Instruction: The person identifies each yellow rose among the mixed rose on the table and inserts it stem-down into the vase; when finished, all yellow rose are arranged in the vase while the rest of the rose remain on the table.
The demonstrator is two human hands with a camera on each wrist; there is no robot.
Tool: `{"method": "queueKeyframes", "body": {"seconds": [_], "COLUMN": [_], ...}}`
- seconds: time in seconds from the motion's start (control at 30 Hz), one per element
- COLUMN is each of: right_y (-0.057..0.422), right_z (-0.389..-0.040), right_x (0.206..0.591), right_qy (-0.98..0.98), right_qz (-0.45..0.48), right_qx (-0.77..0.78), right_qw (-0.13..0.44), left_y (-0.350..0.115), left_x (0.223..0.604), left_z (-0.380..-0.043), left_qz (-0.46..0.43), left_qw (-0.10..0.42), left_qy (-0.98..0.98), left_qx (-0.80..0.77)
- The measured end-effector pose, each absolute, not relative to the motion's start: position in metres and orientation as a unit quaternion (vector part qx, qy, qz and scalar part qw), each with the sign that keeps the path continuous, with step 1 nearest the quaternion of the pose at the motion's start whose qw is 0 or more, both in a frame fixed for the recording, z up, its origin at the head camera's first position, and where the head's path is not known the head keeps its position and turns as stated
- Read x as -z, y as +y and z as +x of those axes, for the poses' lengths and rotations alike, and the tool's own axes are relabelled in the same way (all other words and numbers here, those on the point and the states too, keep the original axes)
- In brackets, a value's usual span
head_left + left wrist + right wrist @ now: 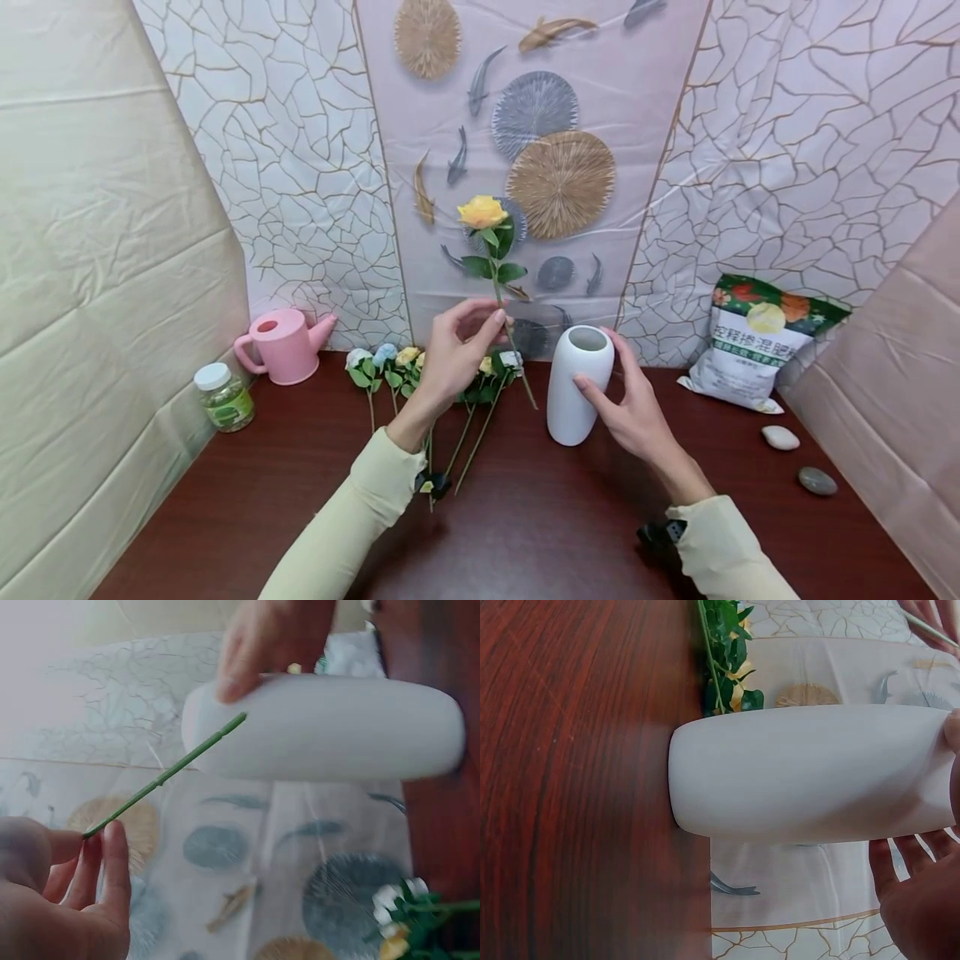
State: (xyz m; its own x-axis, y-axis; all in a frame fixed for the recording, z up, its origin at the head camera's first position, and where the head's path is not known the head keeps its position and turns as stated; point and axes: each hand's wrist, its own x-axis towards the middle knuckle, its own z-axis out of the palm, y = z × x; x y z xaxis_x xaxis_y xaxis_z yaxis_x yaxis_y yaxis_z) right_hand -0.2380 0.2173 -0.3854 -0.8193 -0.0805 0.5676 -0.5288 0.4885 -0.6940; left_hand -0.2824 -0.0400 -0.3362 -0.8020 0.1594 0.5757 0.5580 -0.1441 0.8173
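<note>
Between thumb and fingers my left hand [459, 354] pinches the stem of a yellow rose [482, 212]. The bloom points up, and the stem slants down to the right, its lower end to the left of the vase. A white vase [572, 408] stands upright on the table, its round mouth facing up. My right hand [633, 408] grips the vase's upper right side, thumb in front and fingers behind. In the left wrist view the green stem [169, 774] crosses in front of the vase [337, 727]. The right wrist view shows the vase's base [686, 776] on the table.
Several artificial flowers [408, 358] lie on the table [510, 533] behind and under my left arm. A pink watering can [288, 350] and a lidded jar [225, 404] stand at left. At right are a fertilizer bag [750, 350], a white stone [780, 437] and a grey stone [817, 481].
</note>
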Motion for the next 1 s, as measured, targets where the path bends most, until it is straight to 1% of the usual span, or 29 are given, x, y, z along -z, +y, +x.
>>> {"method": "queueKeyframes", "body": {"seconds": [0.17, 0.37, 0.53, 0.73, 1.0], "right_y": [0.218, 0.219, 0.219, 0.219, 0.221], "right_z": [-0.24, -0.241, -0.241, -0.241, -0.243], "right_x": [0.387, 0.388, 0.387, 0.388, 0.39], "right_qy": [-0.825, -0.821, -0.82, -0.816, -0.819], "right_qz": [0.187, 0.193, 0.195, 0.198, 0.193], "right_qx": [-0.475, -0.477, -0.479, -0.486, -0.484], "right_qw": [0.242, 0.248, 0.244, 0.243, 0.241], "left_y": [-0.025, -0.011, 0.0, 0.014, 0.03], "left_x": [0.323, 0.307, 0.299, 0.304, 0.326], "left_z": [-0.292, -0.298, -0.303, -0.31, -0.308], "left_qz": [-0.286, -0.276, -0.267, -0.263, -0.264], "left_qw": [0.188, 0.22, 0.251, 0.256, 0.223], "left_qy": [-0.581, -0.51, -0.487, -0.506, -0.597], "left_qx": [0.738, 0.784, 0.793, 0.78, 0.724]}}
